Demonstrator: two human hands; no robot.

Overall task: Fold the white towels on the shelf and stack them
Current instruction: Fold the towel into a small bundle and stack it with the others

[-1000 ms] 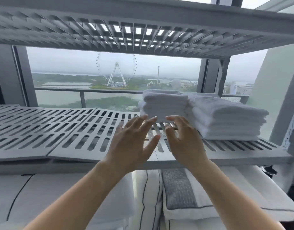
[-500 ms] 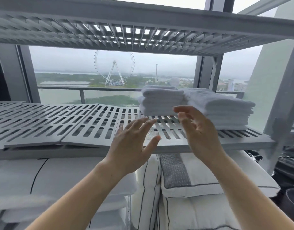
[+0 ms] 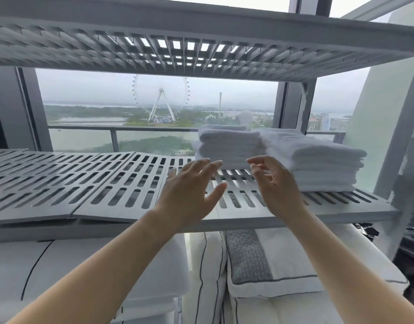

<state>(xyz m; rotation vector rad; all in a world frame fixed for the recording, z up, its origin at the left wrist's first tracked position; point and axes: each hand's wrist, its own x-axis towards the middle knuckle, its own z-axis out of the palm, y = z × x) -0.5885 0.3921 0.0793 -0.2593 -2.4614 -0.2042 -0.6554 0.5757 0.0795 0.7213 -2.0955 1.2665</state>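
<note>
- Two stacks of folded white towels (image 3: pixel 280 157) sit side by side at the right end of the slatted grey shelf (image 3: pixel 84 183).
- Left hand (image 3: pixel 189 190) hovers, fingers spread, empty.
- Right hand (image 3: pixel 274 183) hovers near the towels, fingers loosely curled, empty.

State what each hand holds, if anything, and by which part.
Nothing: the left hand and right hand hover empty before the folded white cloth towels.

Open room runs over the left and middle of the slatted shelf (image 3: pixel 84 183). Towel stacks (image 3: pixel 318 160) fill its right end; the upper shelf (image 3: pixel 201 22) limits height.
</note>
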